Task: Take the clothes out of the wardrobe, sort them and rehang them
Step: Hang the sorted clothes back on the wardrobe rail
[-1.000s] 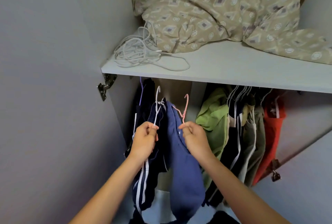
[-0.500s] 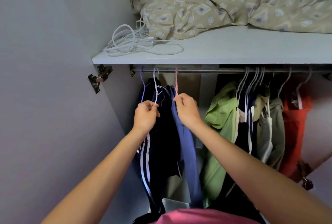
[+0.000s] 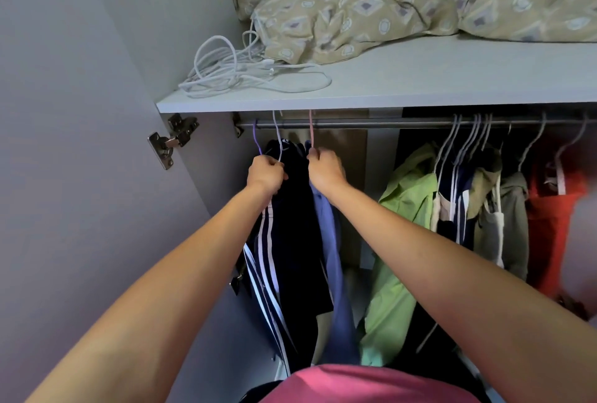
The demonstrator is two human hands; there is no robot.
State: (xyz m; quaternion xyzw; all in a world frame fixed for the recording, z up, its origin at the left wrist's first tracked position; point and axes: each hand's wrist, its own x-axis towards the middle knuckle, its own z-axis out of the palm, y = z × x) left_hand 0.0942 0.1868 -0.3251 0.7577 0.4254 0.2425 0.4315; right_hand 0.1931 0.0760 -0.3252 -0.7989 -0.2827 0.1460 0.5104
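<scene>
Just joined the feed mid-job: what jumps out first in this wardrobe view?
Both hands sit at the rail's left end: the left hand grips a white hanger carrying dark striped trousers, the right hand pinches a pink hanger with a blue garment. A patterned duvet and coiled white cable lie on the shelf above.

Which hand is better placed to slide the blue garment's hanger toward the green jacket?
Right. The right hand already grips the pink hanger nearest the rail's gap; the left hand holds the white hanger.
</scene>
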